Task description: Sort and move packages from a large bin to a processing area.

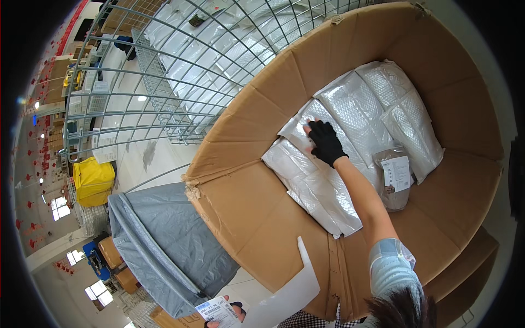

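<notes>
In a large, deep cardboard box (235, 208) lie several white bubble-wrap packages (350, 104), side by side. My right hand (326, 141), in a black fingerless glove, rests on one of them with its fingers spread and nothing gripped. To the right of my forearm, a clear bag with brown contents (396, 201) bears a white label and lies on the packages. Low in the view, my left hand (238, 310), also gloved, pinches a printed label sheet (219, 311). A long blank white paper strip (292, 290) curls up beside it, partly cut off by the lower edge.
A wire cage (147, 112) with many white packages (235, 49) stands beyond the box at the upper left. Grey fabric (169, 240) covers something left of the box. A yellow cover (94, 180) and stacked cartons (111, 251) are further left.
</notes>
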Demonstrator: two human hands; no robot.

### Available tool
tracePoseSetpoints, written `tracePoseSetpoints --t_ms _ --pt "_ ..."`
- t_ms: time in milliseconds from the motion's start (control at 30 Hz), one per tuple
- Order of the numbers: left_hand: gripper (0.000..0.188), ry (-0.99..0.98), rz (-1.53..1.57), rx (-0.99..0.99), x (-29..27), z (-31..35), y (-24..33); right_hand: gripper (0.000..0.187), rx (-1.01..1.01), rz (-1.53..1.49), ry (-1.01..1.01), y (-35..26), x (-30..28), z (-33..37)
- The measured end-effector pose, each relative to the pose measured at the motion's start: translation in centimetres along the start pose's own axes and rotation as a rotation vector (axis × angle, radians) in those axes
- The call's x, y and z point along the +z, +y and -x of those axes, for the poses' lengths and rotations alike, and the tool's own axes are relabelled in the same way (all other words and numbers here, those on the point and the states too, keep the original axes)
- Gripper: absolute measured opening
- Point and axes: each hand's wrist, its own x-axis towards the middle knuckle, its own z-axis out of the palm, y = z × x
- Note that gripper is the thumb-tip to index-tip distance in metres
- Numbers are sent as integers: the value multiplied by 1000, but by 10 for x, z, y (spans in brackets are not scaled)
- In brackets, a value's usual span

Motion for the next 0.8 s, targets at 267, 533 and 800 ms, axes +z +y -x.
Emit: tracePoseSetpoints --t_ms 267,533,800 --pt "75 -112 -162 63 -19 6 9 90 667 -271 20 43 -24 55" --pt "72 -264 -66 -54 -44 14 -8 64 870 -762 -139 -11 -43 58" --pt "71 -725 -1036 118 20 20 6 60 704 -1157 -455 -134 -246 89"
